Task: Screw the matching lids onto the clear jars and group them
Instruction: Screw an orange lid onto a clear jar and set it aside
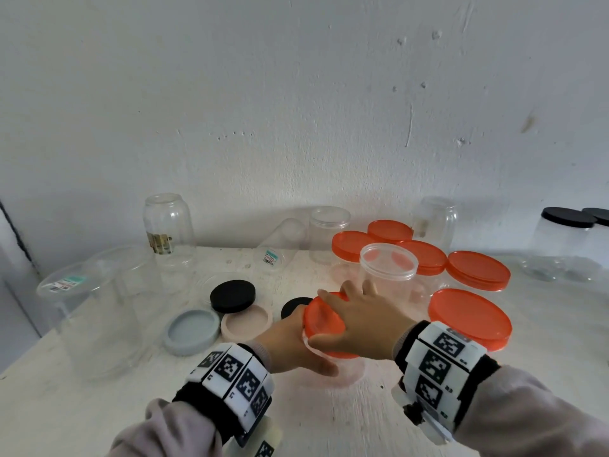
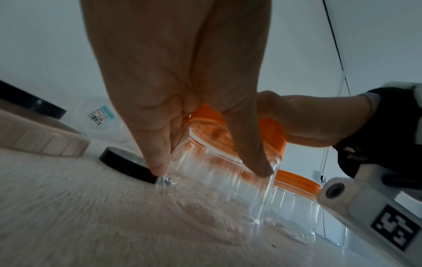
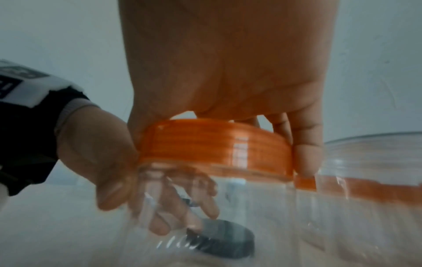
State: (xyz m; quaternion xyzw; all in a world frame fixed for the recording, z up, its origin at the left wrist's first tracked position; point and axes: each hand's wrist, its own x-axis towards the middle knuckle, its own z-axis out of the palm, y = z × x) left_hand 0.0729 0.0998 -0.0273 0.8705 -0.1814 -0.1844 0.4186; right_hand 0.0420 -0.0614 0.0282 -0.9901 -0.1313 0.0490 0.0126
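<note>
A clear jar [image 1: 334,366] stands on the white table [image 1: 99,407] in front of me, capped by an orange lid [image 1: 321,319]. My left hand [image 1: 296,341] wraps the jar's body from the left, thumb on the near side. My right hand [image 1: 342,318] covers the lid from above, fingers and thumb curled round its rim. In the left wrist view my left hand [image 2: 210,169] grips the clear wall of the jar [image 2: 205,195] under the lid [image 2: 271,133]. The right wrist view shows the ribbed lid [image 3: 214,148] under my right palm, seated on the jar [image 3: 239,207].
An open clear jar [image 1: 387,272] stands just behind. Several orange-lidded jars [image 1: 478,270] cluster at back right. Black lids [image 1: 233,295], a grey lid [image 1: 192,331] and a pink lid [image 1: 245,321] lie left. Big clear containers [image 1: 99,308] stand far left, black-lidded jars [image 1: 568,232] far right.
</note>
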